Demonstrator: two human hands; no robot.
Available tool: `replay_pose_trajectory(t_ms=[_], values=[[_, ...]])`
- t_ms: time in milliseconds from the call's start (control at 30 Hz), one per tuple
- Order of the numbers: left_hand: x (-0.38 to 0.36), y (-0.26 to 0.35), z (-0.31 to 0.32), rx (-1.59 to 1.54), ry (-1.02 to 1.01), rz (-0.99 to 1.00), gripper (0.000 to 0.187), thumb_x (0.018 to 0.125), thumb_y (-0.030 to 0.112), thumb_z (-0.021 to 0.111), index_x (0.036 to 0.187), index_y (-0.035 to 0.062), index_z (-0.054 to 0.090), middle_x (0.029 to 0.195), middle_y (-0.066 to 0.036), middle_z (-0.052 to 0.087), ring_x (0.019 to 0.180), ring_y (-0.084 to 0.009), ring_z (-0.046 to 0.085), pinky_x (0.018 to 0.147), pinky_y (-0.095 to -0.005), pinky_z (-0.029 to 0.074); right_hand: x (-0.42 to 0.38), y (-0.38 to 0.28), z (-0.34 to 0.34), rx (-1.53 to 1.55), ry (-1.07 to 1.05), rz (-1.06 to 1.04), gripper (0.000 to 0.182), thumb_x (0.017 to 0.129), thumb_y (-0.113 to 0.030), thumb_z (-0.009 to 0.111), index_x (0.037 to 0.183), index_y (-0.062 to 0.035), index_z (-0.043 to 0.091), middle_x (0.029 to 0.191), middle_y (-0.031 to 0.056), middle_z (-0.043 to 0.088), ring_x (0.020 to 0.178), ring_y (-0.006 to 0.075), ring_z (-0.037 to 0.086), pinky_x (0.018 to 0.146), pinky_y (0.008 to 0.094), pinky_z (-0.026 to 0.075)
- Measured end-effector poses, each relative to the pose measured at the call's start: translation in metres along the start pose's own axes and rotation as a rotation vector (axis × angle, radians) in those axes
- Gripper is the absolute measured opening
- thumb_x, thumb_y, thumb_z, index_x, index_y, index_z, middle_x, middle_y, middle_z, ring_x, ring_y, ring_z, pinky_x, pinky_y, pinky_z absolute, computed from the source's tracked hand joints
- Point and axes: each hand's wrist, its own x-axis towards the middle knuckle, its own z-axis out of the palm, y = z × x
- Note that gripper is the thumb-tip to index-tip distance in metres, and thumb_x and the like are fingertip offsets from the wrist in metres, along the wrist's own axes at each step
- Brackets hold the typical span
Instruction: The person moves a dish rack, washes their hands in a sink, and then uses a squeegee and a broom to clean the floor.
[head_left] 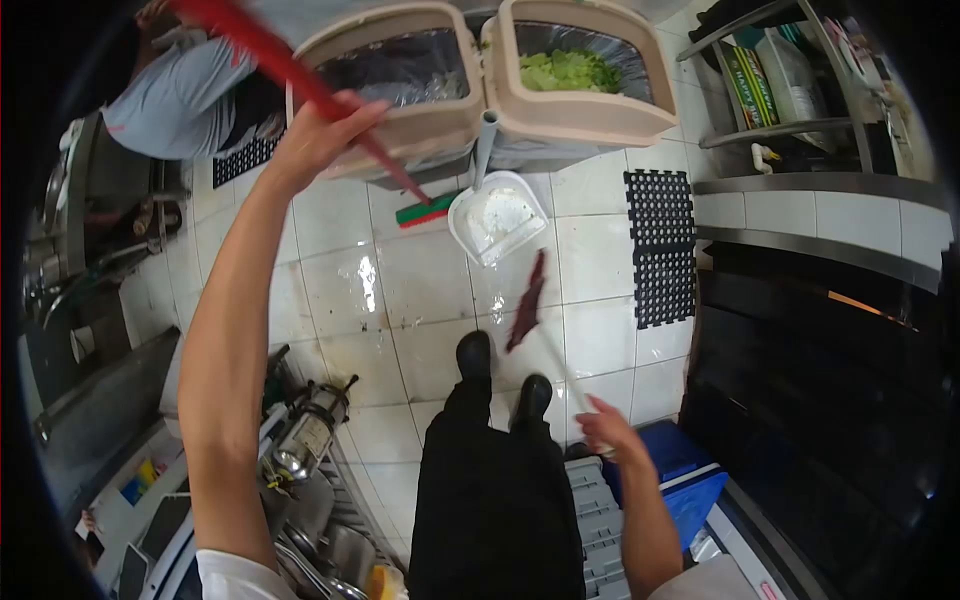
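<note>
My left hand [325, 145] is up at the left bin, closed around the red handle of a broom [400, 178]. The broom's green and red head rests on the tiles. Beside it stands a white dustpan [497, 220], its grey handle leaning up between the bins. My right hand [612, 432], low at the right, is closed on a pale pole. That pole ends in a dark red head, a floor brush or squeegee [527, 305] by its look, blurred and slanted over the tiles in front of my shoes.
Two beige bins [580, 115] stand ahead, the right one holding lettuce scraps. A person in grey [185, 100] is at upper left. Black perforated mats [662, 245] lie at right, beside shelving [780, 130]. A blue box [665, 480] is near my right arm; metal pans [310, 510] sit at left.
</note>
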Motion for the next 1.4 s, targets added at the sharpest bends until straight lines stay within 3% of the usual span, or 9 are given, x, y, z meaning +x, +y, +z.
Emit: replay_pose_trajectory(t_ms=[300,467,633,800,967,1033,1133,1200,1400], values=[[0.012,0.031,0.038,0.219,0.344,0.219,0.037,0.085,0.039,0.071,0.088,0.0026,0.063,0.081,-0.003,0.064,0.075,-0.0106,0.058,0.070,-0.0257,0.047,0.094,-0.041,-0.176,-0.429,0.436,-0.177,0.030,0.081,-0.006,0.056,0.110,-0.0019,0.052,0.058,0.0031,0.051,0.042,0.0135,0.046,0.037,0.0298,0.038],[0.001,0.033,0.013,-0.133,0.308,0.086,0.035,0.088,0.037,0.068,0.098,0.0038,0.062,0.100,-0.007,0.068,0.087,-0.0134,0.059,0.080,-0.0298,0.048,0.253,0.034,-0.147,-0.928,0.598,-0.273,0.057,0.079,-0.011,0.052,0.131,0.0017,0.033,0.070,0.0193,0.063,0.054,0.0297,0.064,0.040,0.0400,0.050],[0.005,0.034,0.018,-0.590,-0.013,0.163,0.017,0.096,0.022,0.059,0.102,0.0070,0.059,0.110,-0.007,0.062,0.109,-0.0155,0.054,0.096,-0.0317,0.042,0.143,0.005,-0.106,-0.840,0.456,-0.242,0.062,0.074,-0.011,0.052,0.131,0.0070,0.038,0.103,0.0335,0.062,0.096,0.0426,0.064,0.084,0.0452,0.051],[0.015,0.053,0.034,-0.554,-0.037,0.140,0.013,0.095,0.021,0.059,0.100,0.0083,0.060,0.104,-0.005,0.063,0.113,-0.0162,0.054,0.097,-0.0307,0.040,0.119,-0.020,-0.217,-0.728,0.282,-0.241,0.071,0.071,-0.006,0.055,0.138,0.0058,0.037,0.094,0.0243,0.065,0.064,0.0280,0.064,0.056,0.0361,0.052],[0.024,0.047,0.061,-0.528,0.250,0.067,0.017,0.091,0.023,0.066,0.100,0.0091,0.064,0.105,-0.004,0.066,0.102,-0.0133,0.054,0.087,-0.0302,0.042,0.198,0.028,-0.188,-0.780,0.495,-0.502,0.073,0.073,-0.008,0.056,0.140,0.0083,0.031,0.103,0.0285,0.063,0.074,0.0333,0.067,0.069,0.0407,0.055],[0.027,0.032,0.068,-0.402,0.349,0.040,0.036,0.083,0.029,0.075,0.106,0.0063,0.061,0.104,-0.004,0.063,0.100,-0.0133,0.053,0.085,-0.0299,0.043,0.105,-0.039,-0.096,-0.584,0.294,-0.165,0.066,0.075,-0.010,0.052,0.135,0.0109,0.033,0.105,0.0304,0.062,0.086,0.0371,0.069,0.079,0.0408,0.055],[0.020,0.023,0.079,-0.218,0.764,0.014,0.082,0.062,0.034,0.091,0.122,-0.0029,0.049,0.103,-0.007,0.057,0.098,-0.0165,0.054,0.087,-0.0329,0.045,0.124,-0.008,-0.073,-0.668,0.044,-0.381,0.043,0.075,-0.011,0.059,0.110,0.0074,0.044,0.076,0.0232,0.062,0.061,0.0375,0.062,0.057,0.0428,0.050],[0.009,0.033,0.079,-0.143,0.731,0.039,0.071,0.066,0.026,0.087,0.120,0.0016,0.048,0.099,-0.005,0.057,0.087,-0.0141,0.054,0.075,-0.0281,0.043,0.137,0.019,-0.112,-0.573,-0.059,-0.460,0.046,0.076,-0.008,0.061,0.116,0.0072,0.045,0.064,0.0145,0.058,0.052,0.0278,0.057,0.049,0.0380,0.047],[-0.019,0.009,0.053,-0.107,0.664,-0.024,0.085,0.058,0.015,0.087,0.126,-0.0022,0.038,0.114,-0.017,0.057,0.100,-0.0253,0.058,0.087,-0.0363,0.048,0.015,-0.007,-0.235,-0.180,0.025,0.129,0.065,0.083,0.003,0.051,0.142,-0.0226,0.040,0.052,-0.0024,0.038,0.036,0.0090,0.036,0.032,0.0265,0.027]])
